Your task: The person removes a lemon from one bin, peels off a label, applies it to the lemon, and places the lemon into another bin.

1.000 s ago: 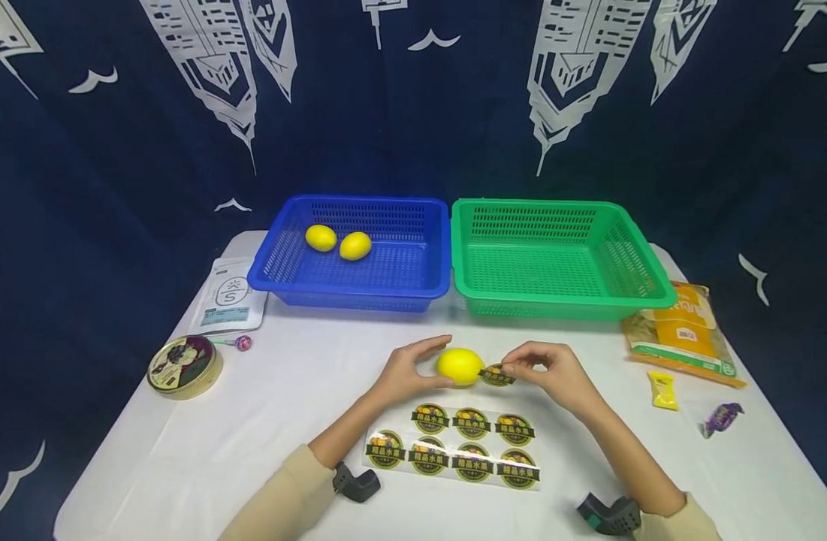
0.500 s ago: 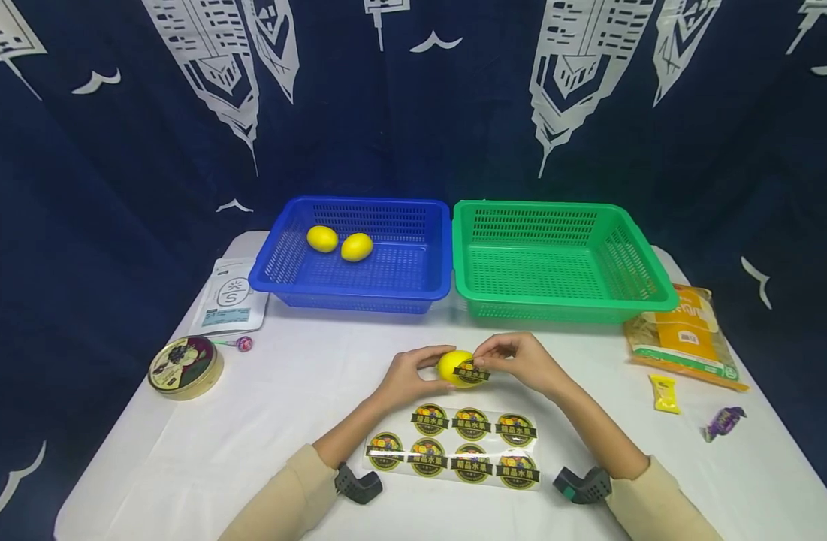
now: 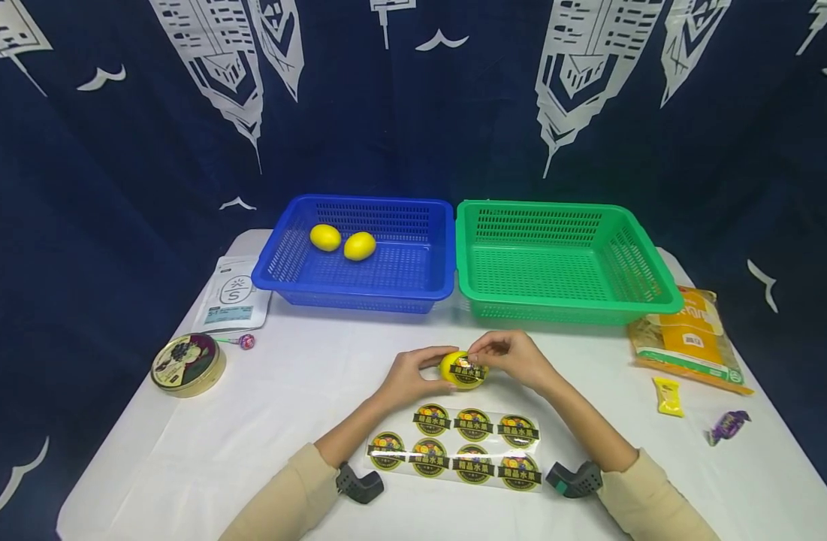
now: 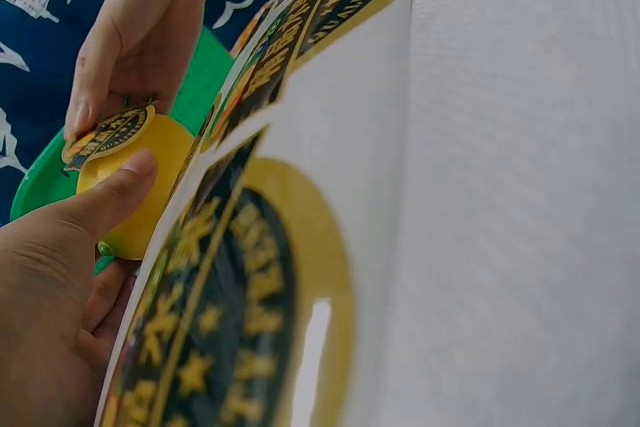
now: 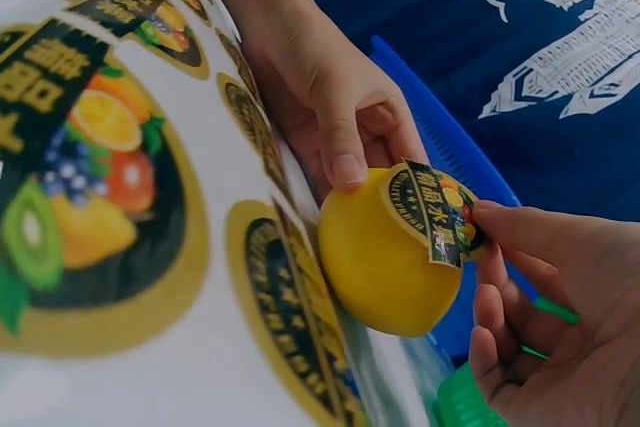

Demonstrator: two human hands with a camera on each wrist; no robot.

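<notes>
My left hand (image 3: 409, 378) holds a yellow lemon (image 5: 385, 272) just above or on the white table, thumb on the near side and fingers on the far side. From the right, my right hand (image 3: 519, 362) pinches the edge of a round black-and-gold fruit sticker (image 5: 428, 209) between thumb and forefinger. The sticker lies over the lemon's surface; its right edge is still in the fingers in the right wrist view. Below both hands lies a clear sheet (image 3: 447, 476) with several matching stickers.
A blue basket (image 3: 352, 286) with two lemons (image 3: 360, 246) stands at the back, beside a green basket (image 3: 568, 306). At left are a round tin (image 3: 188, 366), a lollipop (image 3: 247, 342) and a white pouch (image 3: 233, 294). An orange bag (image 3: 686, 338) and two wrapped sweets (image 3: 668, 396) lie right.
My right hand has moved left with the sticker, from beside the lemon to over its surface. My left hand keeps its grip on the lemon in nearly the same place.
</notes>
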